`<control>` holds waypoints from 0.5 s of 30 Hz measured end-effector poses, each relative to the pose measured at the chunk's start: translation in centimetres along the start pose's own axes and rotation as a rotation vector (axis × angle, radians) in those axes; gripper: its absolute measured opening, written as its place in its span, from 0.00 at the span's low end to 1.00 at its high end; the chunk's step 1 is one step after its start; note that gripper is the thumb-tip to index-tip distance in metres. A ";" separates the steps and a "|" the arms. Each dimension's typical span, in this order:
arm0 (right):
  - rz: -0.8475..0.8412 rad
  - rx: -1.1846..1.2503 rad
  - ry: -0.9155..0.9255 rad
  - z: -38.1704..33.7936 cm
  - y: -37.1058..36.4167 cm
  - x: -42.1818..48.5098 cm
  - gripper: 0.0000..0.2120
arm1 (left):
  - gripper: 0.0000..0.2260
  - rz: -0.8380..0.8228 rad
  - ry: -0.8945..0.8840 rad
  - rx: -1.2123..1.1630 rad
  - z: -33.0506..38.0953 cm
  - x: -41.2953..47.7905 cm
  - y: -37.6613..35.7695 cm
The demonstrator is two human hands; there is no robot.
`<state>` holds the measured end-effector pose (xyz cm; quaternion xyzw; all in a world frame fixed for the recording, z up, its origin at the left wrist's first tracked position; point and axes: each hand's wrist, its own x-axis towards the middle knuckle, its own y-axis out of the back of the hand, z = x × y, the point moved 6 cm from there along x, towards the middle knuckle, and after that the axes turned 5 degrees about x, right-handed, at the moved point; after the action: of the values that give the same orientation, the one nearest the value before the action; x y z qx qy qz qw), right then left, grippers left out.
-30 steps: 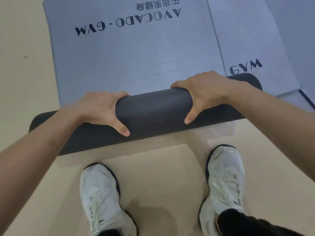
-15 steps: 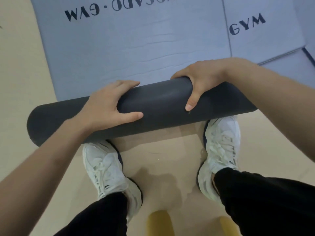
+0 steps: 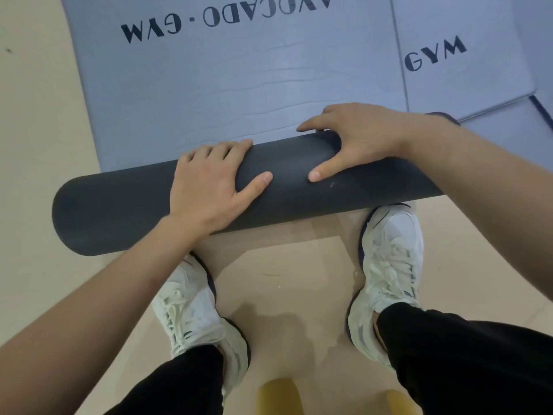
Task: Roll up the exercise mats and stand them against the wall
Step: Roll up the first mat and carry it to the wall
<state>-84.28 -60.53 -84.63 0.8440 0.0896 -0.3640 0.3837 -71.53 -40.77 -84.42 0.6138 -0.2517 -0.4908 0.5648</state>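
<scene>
A dark grey rolled mat (image 3: 113, 211) lies crosswise in front of me, its near side over the toes of my shoes. Its unrolled part, a light grey-blue mat (image 3: 239, 85) printed "AVOCADO · GYM", stretches away flat on the floor. My left hand (image 3: 206, 187) lies over the middle of the roll, fingers curved over the top and thumb along the near side. My right hand (image 3: 359, 139) grips the roll just to the right, fingers over the far side and thumb on the near side. The two thumbs nearly meet.
A second flat grey-blue mat (image 3: 463, 70) marked "GYM" lies to the right, with another mat edge (image 3: 538, 112) past it. My white shoes (image 3: 191, 313) (image 3: 389, 265) stand on the beige floor (image 3: 36, 145). Something yellow (image 3: 278, 396) shows at the bottom edge.
The roll has come back from ahead of my feet to over my toes. My left hand has slid right along the roll, ending close to my right hand.
</scene>
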 end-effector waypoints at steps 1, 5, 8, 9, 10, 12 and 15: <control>0.088 -0.041 0.047 -0.8 -0.1 -0.3 0.48 | 0.35 -0.035 0.007 -0.016 -0.3 0.7 0.2; 0.459 -0.220 0.198 -3.7 -2.2 -1.8 0.42 | 0.35 -0.161 0.025 -0.110 -1.6 3.6 0.7; 0.703 -0.295 0.140 -4.3 -4.0 -2.7 0.41 | 0.31 -0.234 0.055 -0.196 -2.5 5.3 0.7; 0.741 -0.313 0.122 -4.4 -4.6 -2.8 0.41 | 0.29 -0.248 0.063 -0.210 -2.7 5.6 0.8; 0.760 -0.333 0.112 -4.4 -5.1 -2.8 0.42 | 0.28 -0.252 0.071 -0.221 -2.8 5.9 0.8; 0.776 -0.364 0.120 -4.3 -5.3 -2.6 0.42 | 0.28 -0.218 0.087 -0.232 -2.8 6.1 1.1; 0.778 -0.376 0.131 -4.2 -4.1 -1.9 0.42 | 0.25 0.031 0.107 -0.164 -2.8 5.8 2.3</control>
<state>-85.13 -54.53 -83.87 0.7516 -0.1462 -0.1153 0.6328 -66.19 -45.09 -84.41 0.5869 -0.1896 -0.4673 0.6335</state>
